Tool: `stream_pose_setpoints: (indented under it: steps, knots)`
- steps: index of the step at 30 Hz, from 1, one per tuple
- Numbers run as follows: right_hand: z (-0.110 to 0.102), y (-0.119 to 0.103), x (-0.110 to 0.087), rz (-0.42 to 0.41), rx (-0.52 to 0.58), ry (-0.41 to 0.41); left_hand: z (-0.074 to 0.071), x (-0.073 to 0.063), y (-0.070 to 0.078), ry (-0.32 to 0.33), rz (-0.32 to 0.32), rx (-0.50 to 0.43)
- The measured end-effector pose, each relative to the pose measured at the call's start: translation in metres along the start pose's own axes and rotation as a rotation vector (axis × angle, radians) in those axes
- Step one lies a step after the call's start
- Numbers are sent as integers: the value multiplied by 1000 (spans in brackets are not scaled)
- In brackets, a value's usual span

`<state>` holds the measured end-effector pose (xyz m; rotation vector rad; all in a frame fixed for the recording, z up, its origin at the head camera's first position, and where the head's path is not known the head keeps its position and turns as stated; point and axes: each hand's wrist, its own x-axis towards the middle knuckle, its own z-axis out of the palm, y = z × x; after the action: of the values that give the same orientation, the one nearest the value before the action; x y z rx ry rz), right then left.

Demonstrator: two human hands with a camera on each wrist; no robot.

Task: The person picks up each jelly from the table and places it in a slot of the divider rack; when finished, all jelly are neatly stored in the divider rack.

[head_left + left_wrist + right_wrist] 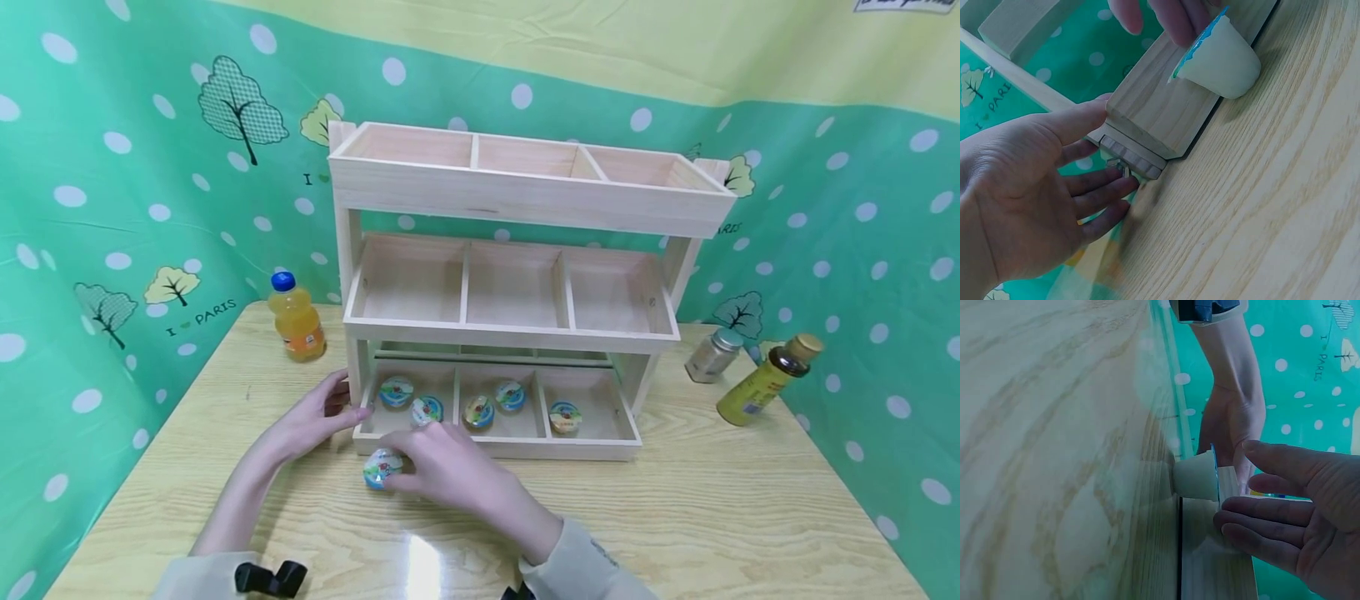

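Observation:
A small jelly cup (381, 469) with a blue printed lid stands on the table before the rack's lower left corner. In the left wrist view, the cup (1225, 59) shows a pale, tapered body. My right hand (450, 467) reaches over it, thumb and fingers spread around the lid's edge. The right wrist view shows those fingers (1266, 515) right at the lid, not curled round the cup. My left hand (318, 417) holds the lower left end of the wooden rack (495, 450), thumb at the front corner and fingers round the side.
The bottom tray's left and middle compartments hold two jelly cups (396, 392) each, the right one a single cup (565, 417). An orange drink bottle (300, 321) stands left of the rack. To the right are a silver-lidded jar (712, 357) and a yellow-labelled bottle (765, 383).

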<state>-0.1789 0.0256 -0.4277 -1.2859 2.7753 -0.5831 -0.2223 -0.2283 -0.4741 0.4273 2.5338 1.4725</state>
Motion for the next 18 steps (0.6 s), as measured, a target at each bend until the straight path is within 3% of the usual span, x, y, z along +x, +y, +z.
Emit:
stream_pose_setpoints:
  steps: [18]
  knots:
    - [11, 0, 5, -126, -86, -5, 0, 0, -1, 0, 0, -2]
